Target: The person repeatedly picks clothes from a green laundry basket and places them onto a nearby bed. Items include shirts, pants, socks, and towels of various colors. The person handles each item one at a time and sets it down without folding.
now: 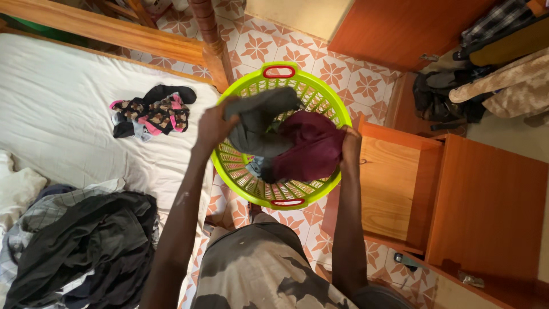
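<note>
— What is the person wearing?
— A short-sleeved camouflage top in grey-brown with dark blotches. Both arms are bare down to the left hand (214, 127) and the right hand (350, 143); no rings visible.

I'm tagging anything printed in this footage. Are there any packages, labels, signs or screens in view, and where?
No packages, labels, signs or screens can be made out.
Small dark object: on the tiled floor by the wooden cabinet, too small to tell what it is.
Small crumpled scrap: at the cabinet's lower edge, greyish, too small to tell.
</note>
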